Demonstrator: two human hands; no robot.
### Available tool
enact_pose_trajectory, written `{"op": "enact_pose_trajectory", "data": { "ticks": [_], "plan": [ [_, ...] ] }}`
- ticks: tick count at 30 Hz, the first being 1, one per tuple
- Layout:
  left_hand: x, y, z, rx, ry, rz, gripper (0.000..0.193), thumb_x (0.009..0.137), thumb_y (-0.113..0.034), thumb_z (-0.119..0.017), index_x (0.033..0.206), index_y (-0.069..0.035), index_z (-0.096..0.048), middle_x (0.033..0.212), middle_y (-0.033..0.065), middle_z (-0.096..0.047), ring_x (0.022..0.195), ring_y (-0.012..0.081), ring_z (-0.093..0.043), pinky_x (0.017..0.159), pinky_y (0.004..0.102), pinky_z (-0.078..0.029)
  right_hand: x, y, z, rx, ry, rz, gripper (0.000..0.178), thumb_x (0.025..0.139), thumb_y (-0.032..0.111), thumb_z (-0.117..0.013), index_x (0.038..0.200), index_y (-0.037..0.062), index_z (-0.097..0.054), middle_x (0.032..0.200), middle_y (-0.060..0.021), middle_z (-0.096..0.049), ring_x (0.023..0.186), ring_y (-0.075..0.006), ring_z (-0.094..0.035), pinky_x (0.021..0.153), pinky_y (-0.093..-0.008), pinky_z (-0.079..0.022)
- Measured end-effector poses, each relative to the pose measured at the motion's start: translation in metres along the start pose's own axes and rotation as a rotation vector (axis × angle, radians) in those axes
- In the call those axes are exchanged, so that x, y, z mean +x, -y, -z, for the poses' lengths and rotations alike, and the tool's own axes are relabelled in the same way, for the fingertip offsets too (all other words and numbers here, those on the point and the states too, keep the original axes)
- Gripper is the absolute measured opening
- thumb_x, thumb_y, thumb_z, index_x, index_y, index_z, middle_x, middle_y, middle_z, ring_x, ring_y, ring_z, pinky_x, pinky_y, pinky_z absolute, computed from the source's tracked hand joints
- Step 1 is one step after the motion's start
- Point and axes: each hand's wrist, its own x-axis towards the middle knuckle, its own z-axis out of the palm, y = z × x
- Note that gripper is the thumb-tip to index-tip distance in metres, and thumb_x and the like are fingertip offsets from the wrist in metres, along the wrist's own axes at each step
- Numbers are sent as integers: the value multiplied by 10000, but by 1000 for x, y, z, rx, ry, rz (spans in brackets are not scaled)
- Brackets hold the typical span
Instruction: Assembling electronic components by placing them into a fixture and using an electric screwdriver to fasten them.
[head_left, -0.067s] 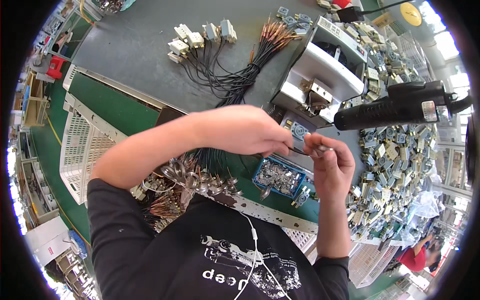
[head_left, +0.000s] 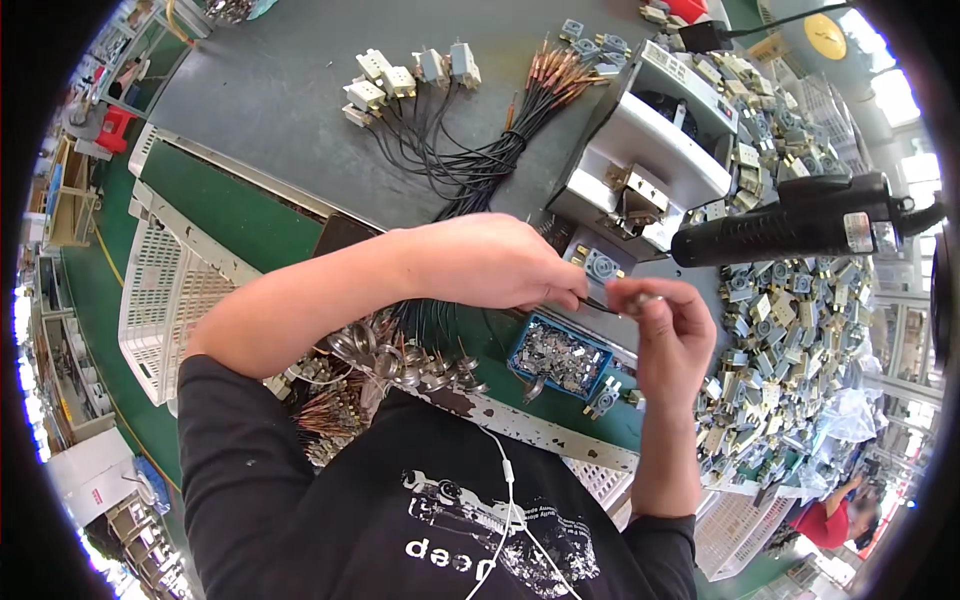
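Note:
My left hand (head_left: 505, 265) reaches across the bench, its fingers pinched on a thin dark wire (head_left: 597, 304). My right hand (head_left: 672, 325) faces it, thumb and forefinger closed on a small shiny metal piece (head_left: 645, 300) whose exact kind is blurred. Between the two hands runs the wire, toward the metal piece; whether they join is hidden by the fingers. Just beyond the fingertips lies a grey-blue socket block (head_left: 602, 266). Below them stands a blue tray (head_left: 514, 362) filled with small metal parts, with another socket block (head_left: 604, 398) beside it.
A metal machine (head_left: 655, 145) stands beyond my right hand, and a black electric screwdriver (head_left: 785, 222) hangs beside it. Many socket blocks (head_left: 790, 340) pile up at right. Black wires with copper-coloured ends (head_left: 490, 165) lie behind my left hand; coiled metal parts (head_left: 400, 362) sit nearer me.
The fingers of my right hand have shifted slightly, turning the metal piece. My left hand keeps nearly the same pose, and the whole view has moved a little.

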Motion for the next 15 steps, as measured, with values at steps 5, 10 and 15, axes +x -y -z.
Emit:
{"op": "enact_pose_trajectory", "data": {
  "ticks": [5, 10, 15],
  "plan": [
    [-7, 17, -9, 335, -92, -214, 122, 844, -165, -644, 958, -122, -654, 757, 66, -654, 740, 285, -666, 622, 413, -526, 20, 26, 11, -722, 518, -337, 158, 969, 59, -639, 1100, -28, -654, 1031, -147, -726, 921, -183, -697, 858, -311, -540],
    [-4, 5, -16, 355, -250, -155, 132, 868, -212, -688, 919, -98, -645, 748, 66, -638, 734, 279, -668, 609, 397, -532, -16, -12, -3, -36, -117, -76, 280, 972, 104, -678, 1209, -21, -595, 1047, -155, -710, 911, -194, -686, 857, -321, -541],
    [5, -5, -12, 394, -276, -144, 242, 857, -282, -730, 860, -78, -601, 705, 57, -618, 692, 276, -659, 592, 391, -526, -24, -7, -8, -286, -104, -83, 411, 980, 29, -637, 1380, -14, -555, 1044, -135, -703, 942, -175, -681, 848, -306, -548]
  ]
}}
